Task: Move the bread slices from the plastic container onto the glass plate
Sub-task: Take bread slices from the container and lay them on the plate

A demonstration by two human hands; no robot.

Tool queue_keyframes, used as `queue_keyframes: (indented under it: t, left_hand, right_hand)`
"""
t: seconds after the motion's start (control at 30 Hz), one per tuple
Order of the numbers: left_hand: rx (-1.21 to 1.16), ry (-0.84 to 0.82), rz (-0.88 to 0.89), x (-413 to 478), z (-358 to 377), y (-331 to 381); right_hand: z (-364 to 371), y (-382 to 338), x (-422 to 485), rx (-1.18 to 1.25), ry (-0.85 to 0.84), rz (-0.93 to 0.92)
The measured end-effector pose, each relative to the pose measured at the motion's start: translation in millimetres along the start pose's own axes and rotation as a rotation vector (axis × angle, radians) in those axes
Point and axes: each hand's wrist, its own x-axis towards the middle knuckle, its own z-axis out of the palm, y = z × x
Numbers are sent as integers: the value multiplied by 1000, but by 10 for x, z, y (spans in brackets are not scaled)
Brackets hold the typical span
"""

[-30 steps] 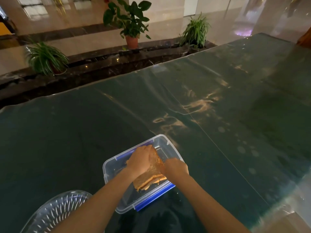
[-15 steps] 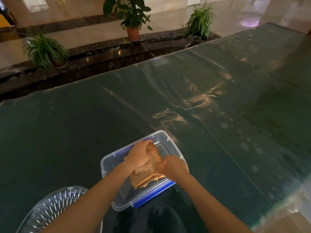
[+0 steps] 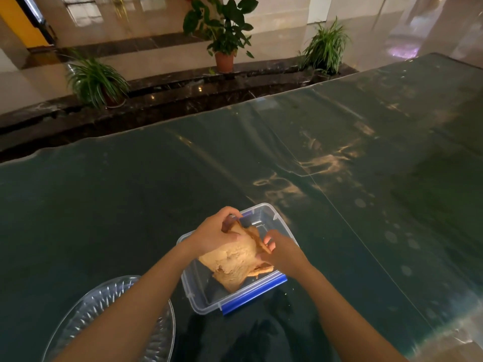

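Observation:
A stack of tan bread slices (image 3: 235,262) is tilted up over the clear plastic container (image 3: 274,220) with blue clips. My left hand (image 3: 214,233) grips the stack's far left corner from above. My right hand (image 3: 281,250) pinches its right edge. The slices are raised on their far side, with the lower corner still inside the container. The ribbed glass plate (image 3: 86,317) lies at the lower left, partly hidden by my left forearm, with nothing visible on it.
The dark green table (image 3: 339,205) has a clear plastic sheet over it. Its far edge (image 3: 183,121) borders a dark stone ledge with three potted plants (image 3: 224,32). A pale table corner (image 3: 460,343) shows at the lower right.
Both hands have lifted the bread stack higher and tilted it up out of the container. My right hand's fingers have shifted along the stack's right edge.

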Motion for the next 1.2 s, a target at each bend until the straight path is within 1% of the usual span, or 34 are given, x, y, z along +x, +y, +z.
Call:
queue_keyframes:
  t: [0.1,0.17,0.3,0.47,0.7,0.9,1.03,1.1,1.2]
  left_hand:
    - [-40,38,30,-163,-124,37]
    - [-71,89,52,-280,-200,61]
    - [-135,212,75,-510,-350,67]
    - [-192,339,91,-859,-606,2]
    - [-296,518,42,-1557,-997,-260]
    - [-394,675,-108,-2220,-1111,-721]
    - [-340,759,-247,-2534,-1052,-1116]
    - [-320,774,-323,-2634,-990,-1325]
    - [-355,782,-420,-2717,-873,-1614]
  right_hand:
    - [-50,-103,-65,101,97,-86]
    - [-86,-191,-109,120,135,-140]
    - [-111,-390,-188,148,177,-258]
    - [-48,-691,-262,154,180,-389]
    - [279,-1243,-339,232,81,-621]
    - [873,-1648,-347,188,-68,-751]
    - [1342,-1790,-324,103,-194,-733]
    - [1563,-1816,-312,61,-241,-728]
    - [1838,-1820,-281,17,-290,-718]
